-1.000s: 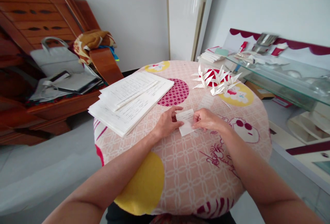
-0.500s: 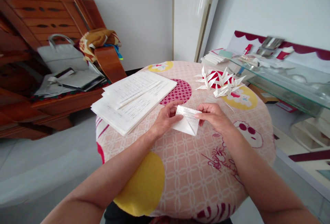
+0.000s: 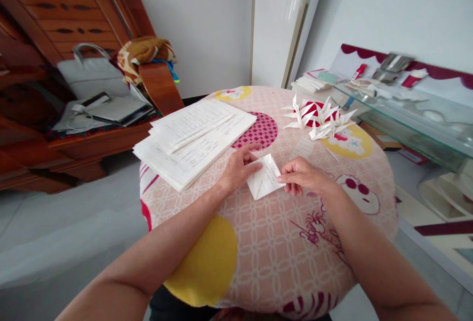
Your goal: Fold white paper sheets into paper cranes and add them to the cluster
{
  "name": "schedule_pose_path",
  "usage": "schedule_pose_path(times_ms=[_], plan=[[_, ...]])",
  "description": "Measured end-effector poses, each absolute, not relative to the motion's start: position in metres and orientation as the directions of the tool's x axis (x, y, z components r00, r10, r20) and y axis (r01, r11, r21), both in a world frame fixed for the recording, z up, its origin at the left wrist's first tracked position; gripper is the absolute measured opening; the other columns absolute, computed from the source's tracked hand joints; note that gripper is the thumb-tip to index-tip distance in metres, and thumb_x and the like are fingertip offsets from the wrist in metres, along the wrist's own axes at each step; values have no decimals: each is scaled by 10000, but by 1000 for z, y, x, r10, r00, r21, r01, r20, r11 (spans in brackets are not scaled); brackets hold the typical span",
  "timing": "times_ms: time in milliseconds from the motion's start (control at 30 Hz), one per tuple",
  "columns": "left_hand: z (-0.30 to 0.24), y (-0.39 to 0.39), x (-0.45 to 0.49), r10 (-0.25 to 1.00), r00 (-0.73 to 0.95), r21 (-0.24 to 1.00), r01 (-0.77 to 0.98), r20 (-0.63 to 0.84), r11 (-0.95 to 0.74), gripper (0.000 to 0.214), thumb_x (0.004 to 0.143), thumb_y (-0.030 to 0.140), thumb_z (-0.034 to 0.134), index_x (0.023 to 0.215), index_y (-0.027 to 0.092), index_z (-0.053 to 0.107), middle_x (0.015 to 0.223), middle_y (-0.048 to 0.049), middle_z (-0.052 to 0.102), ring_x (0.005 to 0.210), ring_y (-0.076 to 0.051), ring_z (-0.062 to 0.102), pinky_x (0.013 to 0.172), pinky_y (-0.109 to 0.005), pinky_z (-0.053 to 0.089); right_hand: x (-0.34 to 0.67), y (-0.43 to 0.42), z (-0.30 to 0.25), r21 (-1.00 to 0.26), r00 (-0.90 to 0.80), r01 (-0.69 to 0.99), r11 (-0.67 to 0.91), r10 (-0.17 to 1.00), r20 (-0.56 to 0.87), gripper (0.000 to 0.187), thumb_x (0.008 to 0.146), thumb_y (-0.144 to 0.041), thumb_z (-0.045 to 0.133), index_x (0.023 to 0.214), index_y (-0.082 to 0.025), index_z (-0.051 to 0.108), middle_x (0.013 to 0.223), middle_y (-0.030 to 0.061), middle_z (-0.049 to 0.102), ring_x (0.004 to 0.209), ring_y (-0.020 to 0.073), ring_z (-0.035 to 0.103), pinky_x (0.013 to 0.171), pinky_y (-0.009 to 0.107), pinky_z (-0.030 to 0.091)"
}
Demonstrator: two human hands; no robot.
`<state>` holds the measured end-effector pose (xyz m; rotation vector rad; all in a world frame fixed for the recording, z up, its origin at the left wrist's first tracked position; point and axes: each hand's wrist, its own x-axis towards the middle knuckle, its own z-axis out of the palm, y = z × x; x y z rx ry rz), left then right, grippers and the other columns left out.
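Note:
A small folded square of white paper [image 3: 264,178] with writing and creases is held between my two hands, just above the cloth-covered table. My left hand [image 3: 241,167] pinches its left edge, thumb on top. At its right corner my right hand [image 3: 301,176] grips it between thumb and fingers. Several folded white paper cranes [image 3: 320,116] stand together beyond my right hand. To the left lies a stack of written paper sheets [image 3: 195,146], with a narrower piece resting on it.
A round table with a pink patterned cloth [image 3: 266,252] is under my hands. A glass-topped shelf [image 3: 417,114] with papers and metal bowls stands to the right. On the left is a wooden bench [image 3: 84,139] bearing a grey bag [image 3: 88,80]. A white upright appliance [image 3: 279,30] stands behind.
The folded paper has been turned, so a corner now points toward me. My right hand has shifted slightly down and right to its corner; my left hand keeps its hold.

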<state>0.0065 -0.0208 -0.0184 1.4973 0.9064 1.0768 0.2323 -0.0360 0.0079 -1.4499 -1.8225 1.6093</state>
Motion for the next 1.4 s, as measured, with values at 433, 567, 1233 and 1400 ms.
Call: schedule_pose_path(times_ms=[433, 567, 1233, 1400], plan=[[-27, -11, 14, 895, 358, 797, 440, 267, -414, 523, 773, 121, 620, 1295, 143, 590, 852, -15, 667, 772, -148, 612, 767, -298, 475, 213, -42, 13, -710, -302, 681, -179, 814, -496, 368, 857, -306, 655, 536, -168, 537, 457, 0, 614, 301, 79, 499, 291, 181, 316], [-26, -2, 12, 817, 511, 809, 342, 266, -477, 498, 784, 147, 635, 1282, 153, 608, 870, -28, 666, 789, -149, 607, 760, -297, 479, 224, -42, 19, -708, -393, 697, -110, 767, -506, 335, 858, -349, 639, 585, -160, 590, 462, 5, 615, 313, 85, 501, 308, 183, 309], [-25, 19, 44, 584, 723, 492, 381, 368, -782, 347, 754, 41, 607, 1089, 131, 608, 1029, -85, 654, 900, -181, 624, 805, -320, 511, 234, -19, -11, -784, -302, 620, 32, 932, -201, 61, 716, -101, 639, 697, -158, 628, 488, -46, 531, 410, 84, 490, 366, 172, 331], [-26, -11, 29, 619, 703, 494, 422, 350, -760, 196, 853, 48, 492, 952, 149, 626, 922, -48, 652, 805, -145, 618, 763, -283, 510, 232, -18, -11, -786, -279, 618, -4, 934, -225, 85, 681, -85, 637, 718, -160, 632, 526, -37, 565, 431, 102, 523, 366, 181, 361]])
